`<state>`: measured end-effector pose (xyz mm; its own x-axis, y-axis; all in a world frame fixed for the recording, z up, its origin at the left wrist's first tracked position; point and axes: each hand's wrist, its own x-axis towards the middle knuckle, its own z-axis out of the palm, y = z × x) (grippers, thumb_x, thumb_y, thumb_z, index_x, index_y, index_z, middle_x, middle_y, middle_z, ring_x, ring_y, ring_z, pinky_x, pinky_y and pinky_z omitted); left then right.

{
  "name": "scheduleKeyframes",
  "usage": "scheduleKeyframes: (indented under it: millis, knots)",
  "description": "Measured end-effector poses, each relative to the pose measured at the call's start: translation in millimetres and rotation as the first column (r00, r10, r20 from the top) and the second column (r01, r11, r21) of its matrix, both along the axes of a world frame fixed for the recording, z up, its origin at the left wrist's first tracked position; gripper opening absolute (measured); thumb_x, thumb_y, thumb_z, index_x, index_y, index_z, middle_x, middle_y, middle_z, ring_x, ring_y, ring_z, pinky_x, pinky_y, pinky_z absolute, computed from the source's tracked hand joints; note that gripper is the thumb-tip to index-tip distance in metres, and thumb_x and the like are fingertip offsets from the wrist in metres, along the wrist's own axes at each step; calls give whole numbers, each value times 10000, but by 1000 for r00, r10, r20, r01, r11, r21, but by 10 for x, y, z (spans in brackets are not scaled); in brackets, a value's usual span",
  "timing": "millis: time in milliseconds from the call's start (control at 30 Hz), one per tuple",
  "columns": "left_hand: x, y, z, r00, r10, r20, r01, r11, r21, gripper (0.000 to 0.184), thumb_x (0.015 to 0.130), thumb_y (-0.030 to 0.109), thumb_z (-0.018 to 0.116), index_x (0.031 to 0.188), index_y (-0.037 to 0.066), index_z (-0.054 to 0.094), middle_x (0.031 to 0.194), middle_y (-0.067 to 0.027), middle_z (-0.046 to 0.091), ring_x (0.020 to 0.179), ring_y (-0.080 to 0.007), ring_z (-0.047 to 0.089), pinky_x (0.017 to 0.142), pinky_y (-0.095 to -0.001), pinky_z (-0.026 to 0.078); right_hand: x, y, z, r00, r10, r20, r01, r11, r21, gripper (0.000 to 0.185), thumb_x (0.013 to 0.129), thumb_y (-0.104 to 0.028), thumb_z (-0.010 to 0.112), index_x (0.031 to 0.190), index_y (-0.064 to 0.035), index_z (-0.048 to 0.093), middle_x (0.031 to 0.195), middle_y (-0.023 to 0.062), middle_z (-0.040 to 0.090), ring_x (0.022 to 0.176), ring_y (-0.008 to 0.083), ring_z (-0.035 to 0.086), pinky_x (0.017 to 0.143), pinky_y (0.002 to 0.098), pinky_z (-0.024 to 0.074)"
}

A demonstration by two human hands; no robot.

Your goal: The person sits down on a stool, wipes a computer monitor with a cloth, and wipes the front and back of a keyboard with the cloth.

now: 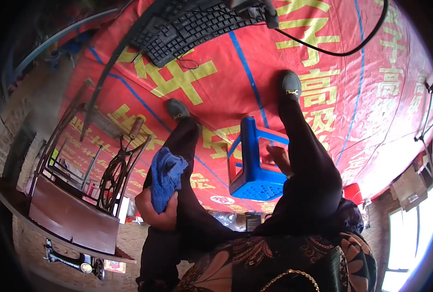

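Note:
My left hand [162,214], at the left beside my left thigh, is closed around a crumpled blue cloth [167,170]. The cloth rises above the fingers. My right hand [278,159] shows partly at the inner side of my right leg, its fingers loosely bent and apart, with nothing visible in them. It is close to a blue and red plastic stool [259,189], which is between my legs. Whether the hand touches the stool I cannot tell. Part of the right wrist is hidden by the leg.
Black keyboards [187,34] and a dark cable [343,52] are at the top, over a red floor sheet [236,87] with yellow characters. A brown table [73,219] with a metal frame stands left, near a black sewing machine [75,260]. A red container [353,192] is at right.

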<state>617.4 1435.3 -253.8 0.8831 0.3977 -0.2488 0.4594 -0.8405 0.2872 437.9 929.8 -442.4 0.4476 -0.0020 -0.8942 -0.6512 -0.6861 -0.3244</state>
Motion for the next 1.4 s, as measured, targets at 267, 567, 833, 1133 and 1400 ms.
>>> scheduleKeyframes:
  millis: [267,567,833,1133,1400]
  knots:
    - [-106,52,-129,984,-33,178,14,994,106,534,678,111,796,1136,-22,556,986,-170,566,885,-352,568,802,-427,460,1025,46,-964,968,-38,249,23,998,60,281,952,-265,552,1058,-26,657,681,118,640,580,177,592,515,361,454]
    - [-405,-295,-175,841,-77,535,-40,978,203,516,664,204,850,1071,15,595,966,-152,610,897,-355,569,811,-452,455,1516,-5,-1132,813,-209,543,77,963,257,292,949,-275,559,1041,-18,663,689,111,648,582,163,591,518,353,455]
    - [-518,-477,-94,771,-254,584,71,946,317,429,679,296,832,932,38,600,830,-129,604,768,-334,580,687,-422,466,1220,-549,-425,736,-573,360,414,802,430,336,911,-318,639,903,16,676,740,62,657,644,135,618,594,282,509]
    - [-853,-1709,-26,745,397,536,102,726,-680,375,728,328,829,834,42,611,709,-5,616,632,-88,552,603,-286,477,1515,-363,1357,299,-695,654,289,719,632,370,977,-305,548,982,51,649,819,121,693,741,180,681,697,301,546]
    - [-1095,-1789,55,745,418,520,82,716,-693,399,760,370,804,825,22,621,716,-18,624,636,-91,547,603,-296,474,1433,926,2569,350,-710,611,-82,627,775,286,965,-191,587,1152,19,636,874,78,679,803,123,645,743,272,514]
